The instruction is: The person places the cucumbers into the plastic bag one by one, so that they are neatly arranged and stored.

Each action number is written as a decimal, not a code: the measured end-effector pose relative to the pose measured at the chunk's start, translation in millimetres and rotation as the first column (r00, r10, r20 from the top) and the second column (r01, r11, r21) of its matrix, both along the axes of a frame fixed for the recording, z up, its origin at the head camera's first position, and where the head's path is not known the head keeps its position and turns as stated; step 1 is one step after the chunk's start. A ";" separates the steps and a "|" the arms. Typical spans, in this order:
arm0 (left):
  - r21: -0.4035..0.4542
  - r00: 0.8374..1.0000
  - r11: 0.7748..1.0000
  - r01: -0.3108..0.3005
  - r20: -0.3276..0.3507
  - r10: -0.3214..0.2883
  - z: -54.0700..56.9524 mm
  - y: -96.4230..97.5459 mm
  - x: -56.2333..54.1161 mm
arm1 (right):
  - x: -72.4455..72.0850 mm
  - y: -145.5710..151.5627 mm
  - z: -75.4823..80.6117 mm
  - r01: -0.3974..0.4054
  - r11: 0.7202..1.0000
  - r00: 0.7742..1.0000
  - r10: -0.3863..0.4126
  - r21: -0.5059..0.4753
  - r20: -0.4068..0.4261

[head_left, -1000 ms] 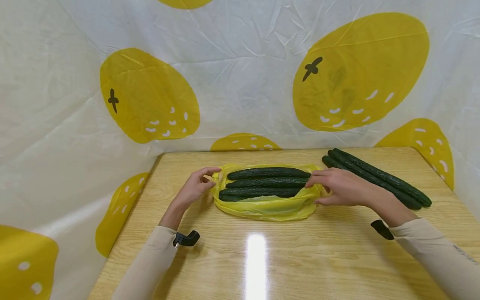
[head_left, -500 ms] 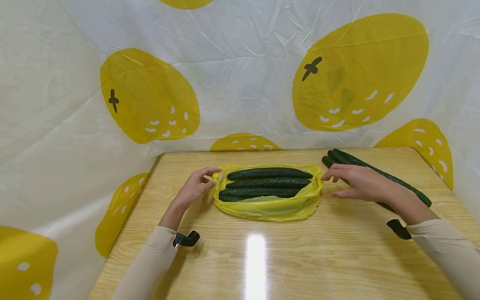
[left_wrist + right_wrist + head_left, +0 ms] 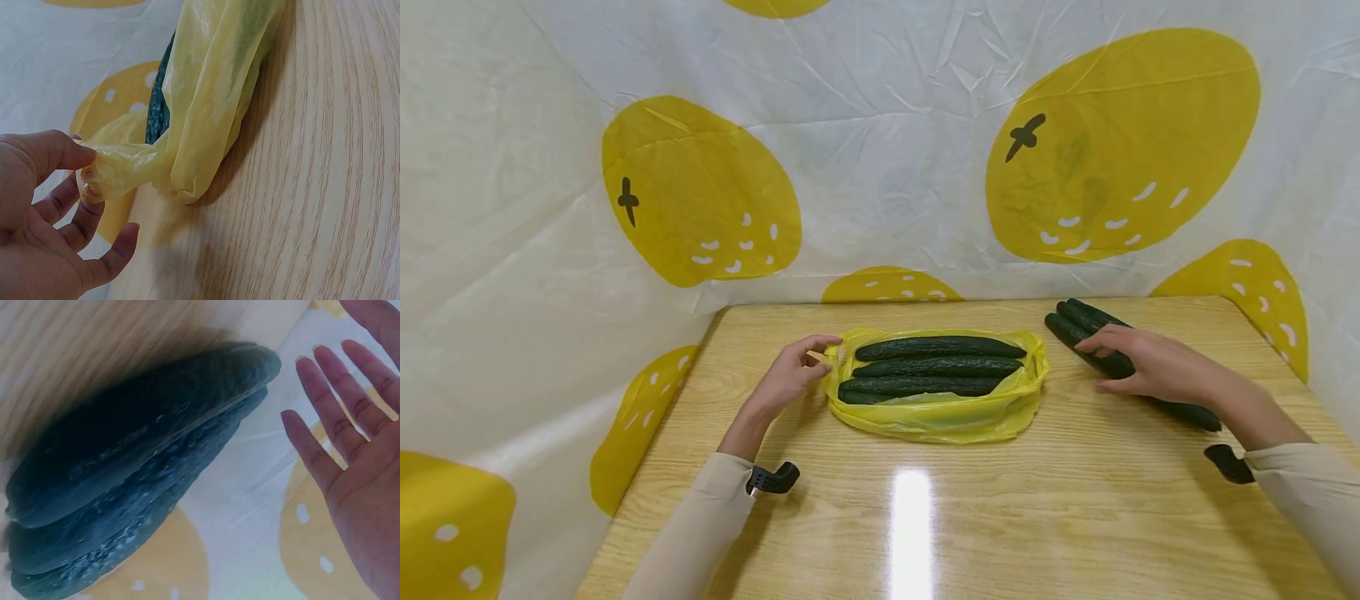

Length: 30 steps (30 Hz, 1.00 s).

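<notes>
Cucumbers [image 3: 938, 367], dark green and ridged, lie side by side in a yellow bag [image 3: 940, 421] near the far middle of the table [image 3: 820, 517], their long sides running left to right. The bag's mouth gapes upward, its near edge folded low over the closest cucumber, its far edge just short of the table's back edge. At the bag's left end the left hand [image 3: 790, 373] has a narrow grip, thumb and fingers pinching gathered plastic. A strip of wood separates the bag's right end from the loose cucumbers [image 3: 134, 465], three of them bunched and slanting from the back edge toward the near right. Over these hangs the right hand [image 3: 1157, 362], its grip wide, thumb apart from the fingers; the right wrist view shows a gap between fingers and cucumbers. Toward the person, broad tabletop stretches between the two beige sleeves [image 3: 692, 525], crossed by a bright reflection [image 3: 912, 533], giving room to move. Close behind the back edge, and along both sides, a white sheet [image 3: 887, 167] printed with yellow fruit shapes rises like a wall.
</notes>
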<state>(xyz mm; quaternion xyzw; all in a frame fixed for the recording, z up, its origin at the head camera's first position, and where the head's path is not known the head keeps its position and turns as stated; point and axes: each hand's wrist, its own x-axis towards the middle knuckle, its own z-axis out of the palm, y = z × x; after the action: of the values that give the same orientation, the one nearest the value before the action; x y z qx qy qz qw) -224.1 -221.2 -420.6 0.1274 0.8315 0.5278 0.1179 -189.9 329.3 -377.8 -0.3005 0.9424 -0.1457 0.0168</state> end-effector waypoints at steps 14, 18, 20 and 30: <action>-0.002 1.000 1.000 -0.011 0.001 0.011 -0.7 0.7 -0.2 | 3.5 19.7 -4.1 0.077 0.997 0.987 -0.076 0.003 0.141; 0.000 1.000 1.000 -0.010 -0.003 0.010 -0.6 0.9 -0.1 | 3.8 24.1 -6.3 0.091 0.996 0.982 -0.090 0.007 0.165; -0.003 1.000 1.000 -0.008 -0.008 0.008 -0.8 1.0 -0.3 | 3.7 25.9 -7.8 0.096 0.995 0.981 -0.096 0.009 0.171; -0.002 1.000 1.000 -0.020 -0.008 0.020 -1.7 1.9 -0.6 | 3.9 31.2 -11.8 0.122 0.992 0.968 -0.118 -0.006 0.221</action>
<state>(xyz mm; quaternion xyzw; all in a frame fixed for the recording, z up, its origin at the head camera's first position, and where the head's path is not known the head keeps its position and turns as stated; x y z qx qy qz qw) -224.7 -219.4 -422.2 0.1209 0.8337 0.5276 0.1096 -185.9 360.4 -389.6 -0.2250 0.9497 -0.1884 0.1094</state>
